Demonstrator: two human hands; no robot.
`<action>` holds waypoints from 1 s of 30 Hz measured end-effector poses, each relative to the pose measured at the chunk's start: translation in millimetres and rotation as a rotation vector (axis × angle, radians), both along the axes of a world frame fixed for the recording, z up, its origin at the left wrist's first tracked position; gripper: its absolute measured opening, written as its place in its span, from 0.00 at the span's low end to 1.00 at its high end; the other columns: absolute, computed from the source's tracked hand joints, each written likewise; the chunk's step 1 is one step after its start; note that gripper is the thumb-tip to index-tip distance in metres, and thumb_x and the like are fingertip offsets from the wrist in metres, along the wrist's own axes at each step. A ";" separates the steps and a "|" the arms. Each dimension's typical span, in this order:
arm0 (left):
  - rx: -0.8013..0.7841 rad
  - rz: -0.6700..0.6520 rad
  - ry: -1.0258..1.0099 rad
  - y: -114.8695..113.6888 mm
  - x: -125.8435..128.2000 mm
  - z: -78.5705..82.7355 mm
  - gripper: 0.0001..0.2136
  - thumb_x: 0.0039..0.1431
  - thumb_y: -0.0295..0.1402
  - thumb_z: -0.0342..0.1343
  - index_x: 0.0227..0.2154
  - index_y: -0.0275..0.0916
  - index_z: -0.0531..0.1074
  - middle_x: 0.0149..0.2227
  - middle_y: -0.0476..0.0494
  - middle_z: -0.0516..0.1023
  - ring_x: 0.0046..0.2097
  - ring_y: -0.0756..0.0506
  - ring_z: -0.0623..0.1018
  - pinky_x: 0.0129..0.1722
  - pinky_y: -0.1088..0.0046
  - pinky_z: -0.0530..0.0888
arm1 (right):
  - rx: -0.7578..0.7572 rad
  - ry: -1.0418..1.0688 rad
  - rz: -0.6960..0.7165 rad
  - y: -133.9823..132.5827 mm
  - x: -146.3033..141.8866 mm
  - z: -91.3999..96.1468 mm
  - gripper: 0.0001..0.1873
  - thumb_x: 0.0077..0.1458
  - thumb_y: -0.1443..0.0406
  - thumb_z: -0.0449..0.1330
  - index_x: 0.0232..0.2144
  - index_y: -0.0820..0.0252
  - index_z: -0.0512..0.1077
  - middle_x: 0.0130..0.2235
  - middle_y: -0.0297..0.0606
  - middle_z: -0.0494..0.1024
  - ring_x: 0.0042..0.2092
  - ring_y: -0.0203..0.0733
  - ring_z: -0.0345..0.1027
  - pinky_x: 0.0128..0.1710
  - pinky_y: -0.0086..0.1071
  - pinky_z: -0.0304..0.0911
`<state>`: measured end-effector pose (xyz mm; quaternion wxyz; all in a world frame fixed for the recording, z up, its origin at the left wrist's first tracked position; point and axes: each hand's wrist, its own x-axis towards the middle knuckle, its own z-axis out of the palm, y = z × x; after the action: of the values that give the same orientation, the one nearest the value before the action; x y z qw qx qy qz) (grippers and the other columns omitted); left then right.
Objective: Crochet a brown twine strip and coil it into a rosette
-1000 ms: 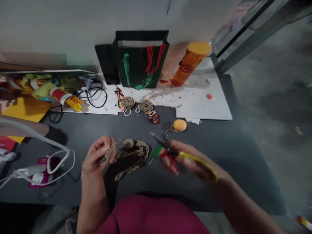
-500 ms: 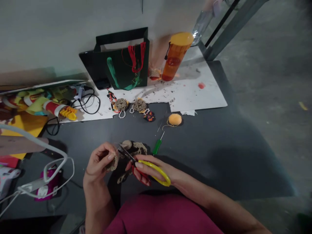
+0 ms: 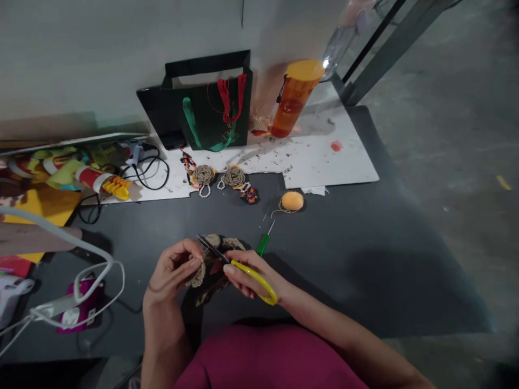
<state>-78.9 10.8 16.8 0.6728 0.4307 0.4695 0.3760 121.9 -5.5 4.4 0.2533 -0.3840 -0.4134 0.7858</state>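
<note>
My left hand [image 3: 176, 268] pinches a small beige crocheted piece [image 3: 197, 276] that hangs below the fingertips. In my right hand [image 3: 255, 274] is a pair of scissors [image 3: 256, 278] with yellow on the visible handle. The blades point up and left, their tips just beside the left fingertips. Beneath the hands, a longer beige crocheted strip [image 3: 234, 244] lies on the dark table, partly hidden. A green-handled tool [image 3: 263, 244] with a thin metal shaft rests just beyond my right hand. Farther back sits a ball of yellow-orange thread [image 3: 292, 201] with a loose tail.
Rolled beige rosettes [image 3: 234, 176] with beads lie near the white board [image 3: 324, 156]. Behind them stand a dark green paper bag [image 3: 214, 116] and an orange bottle [image 3: 295, 100]. On the left are a white cable [image 3: 81, 243], a purple box [image 3: 83, 302] and another person's forearm [image 3: 38, 239].
My left hand has shifted slightly right with the crocheted piece. The scissor blades have come closer together, and the red handle is now hidden by my right hand.
</note>
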 end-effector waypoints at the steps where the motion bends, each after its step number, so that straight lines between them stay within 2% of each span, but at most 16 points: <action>1: -0.006 -0.007 -0.003 0.2 0.0 0.0 0.10 0.49 0.38 0.64 0.24 0.37 0.72 0.24 0.48 0.70 0.24 0.51 0.68 0.22 0.77 0.63 | -0.002 -0.008 0.002 -0.1 0.4 0.3 0.31 0.48 0.39 0.56 0.32 0.61 0.71 0.18 0.23 0.60 0.15 0.24 0.52 0.12 0.18 0.50; 6: -0.010 0.008 -0.017 1.6 1.8 1.1 0.11 0.48 0.39 0.65 0.23 0.37 0.72 0.23 0.49 0.69 0.24 0.52 0.67 0.22 0.78 0.61 | 0.023 -0.017 -0.068 -1.6 -0.3 1.6 0.31 0.51 0.40 0.54 0.33 0.62 0.74 0.14 0.23 0.57 0.14 0.26 0.48 0.12 0.21 0.47; 9: -0.007 0.044 -0.029 2.5 3.6 0.4 0.11 0.47 0.38 0.66 0.22 0.37 0.73 0.22 0.49 0.69 0.24 0.52 0.66 0.22 0.78 0.61 | 0.097 -0.104 -0.108 -1.5 2.1 1.2 0.29 0.52 0.42 0.54 0.33 0.61 0.74 0.15 0.24 0.58 0.15 0.28 0.50 0.14 0.24 0.49; 12: -0.036 0.074 -0.068 2.9 8.3 -2.1 0.11 0.46 0.38 0.66 0.23 0.38 0.72 0.21 0.50 0.68 0.23 0.52 0.66 0.21 0.78 0.61 | 0.377 -0.408 -0.256 -3.7 17.7 -3.7 0.20 0.52 0.49 0.60 0.33 0.60 0.74 0.22 0.31 0.70 0.22 0.34 0.63 0.23 0.27 0.60; 13: -0.048 0.084 -0.092 2.8 11.2 -3.0 0.11 0.46 0.39 0.66 0.23 0.38 0.71 0.21 0.50 0.68 0.23 0.52 0.66 0.21 0.78 0.61 | 0.495 -0.559 -0.310 -5.7 26.6 -7.1 0.17 0.51 0.52 0.62 0.35 0.59 0.74 0.25 0.35 0.74 0.26 0.37 0.66 0.27 0.29 0.63; 15: -0.077 0.097 -0.141 2.2 19.2 -4.8 0.11 0.47 0.39 0.65 0.23 0.38 0.71 0.22 0.50 0.69 0.22 0.53 0.65 0.21 0.79 0.61 | 0.629 -0.842 -0.350 -11.8 48.6 -16.3 0.16 0.52 0.59 0.61 0.43 0.58 0.72 0.34 0.40 0.78 0.33 0.42 0.71 0.34 0.34 0.66; 18: -0.104 0.114 -0.145 0.8 33.9 -7.0 0.12 0.46 0.39 0.67 0.23 0.37 0.71 0.24 0.49 0.71 0.24 0.53 0.67 0.23 0.79 0.64 | 0.732 -1.056 -0.304 -22.4 83.4 -33.0 0.15 0.53 0.65 0.56 0.45 0.57 0.70 0.38 0.42 0.78 0.33 0.43 0.71 0.36 0.36 0.68; 23: -0.103 0.143 -0.160 -1.6 49.5 -10.3 0.15 0.43 0.42 0.69 0.22 0.36 0.72 0.24 0.49 0.71 0.25 0.53 0.68 0.24 0.79 0.65 | 0.928 -1.121 -0.231 -31.4 118.8 -47.8 0.15 0.58 0.66 0.53 0.47 0.58 0.70 0.39 0.44 0.75 0.40 0.47 0.71 0.41 0.39 0.68; 25: -0.096 0.156 -0.171 -2.5 51.6 -11.4 0.16 0.41 0.42 0.69 0.22 0.36 0.72 0.24 0.48 0.72 0.25 0.52 0.68 0.24 0.79 0.65 | 0.958 -1.142 -0.161 -31.0 125.1 -44.0 0.17 0.58 0.66 0.53 0.49 0.58 0.70 0.39 0.45 0.74 0.41 0.47 0.70 0.41 0.40 0.68; 28: -0.085 0.161 -0.154 -3.9 53.5 -12.6 0.15 0.42 0.42 0.69 0.21 0.37 0.73 0.24 0.48 0.72 0.26 0.52 0.68 0.24 0.79 0.65 | 0.968 -1.229 -0.028 -26.8 124.3 -26.8 0.18 0.58 0.67 0.53 0.51 0.58 0.71 0.41 0.47 0.75 0.42 0.51 0.68 0.41 0.44 0.66; 30: -0.069 0.150 -0.135 -5.2 54.9 -13.3 0.13 0.43 0.41 0.69 0.22 0.37 0.74 0.24 0.47 0.73 0.26 0.52 0.68 0.24 0.79 0.65 | 0.955 -1.213 -0.034 -22.1 112.5 -10.7 0.16 0.59 0.66 0.53 0.49 0.59 0.72 0.41 0.48 0.76 0.45 0.54 0.67 0.42 0.47 0.64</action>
<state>-24.0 5.7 3.5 0.6872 0.3446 0.4668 0.4370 234.4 -27.6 -6.3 0.1327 -0.6029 -0.7681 0.1701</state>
